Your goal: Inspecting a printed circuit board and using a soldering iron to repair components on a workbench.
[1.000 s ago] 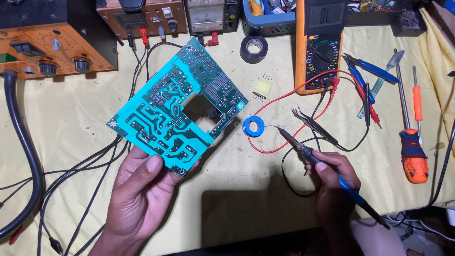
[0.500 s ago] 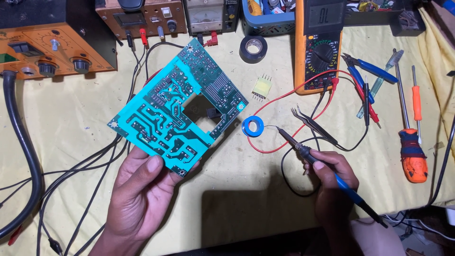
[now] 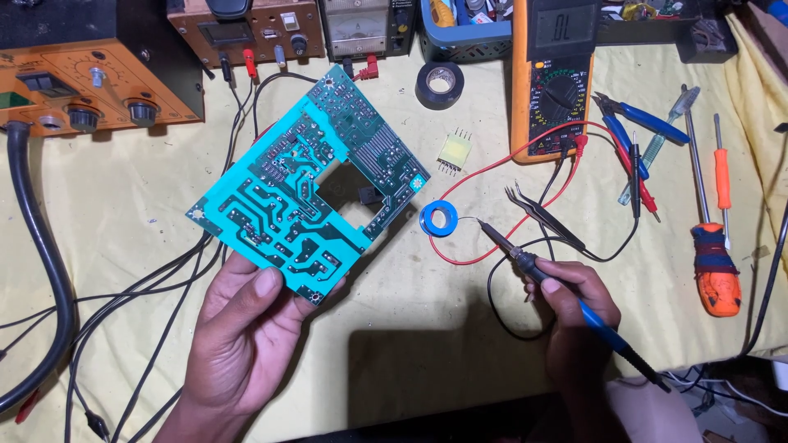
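Note:
My left hand holds a teal circuit board by its near corner, solder side up and tilted like a diamond, with a square hole in its middle. My right hand grips a blue-handled soldering iron like a pen. The iron's tip points up and left toward a small blue ring-shaped coil lying on the yellow cloth. A small yellow transformer lies just beyond the coil.
An orange multimeter with red and black leads stands at the back. Tweezers, blue pliers, screwdrivers, a tape roll, bench power supplies and black cables lie around.
The soldering iron's tip has edged slightly left toward the blue coil. The board and my left hand have barely moved.

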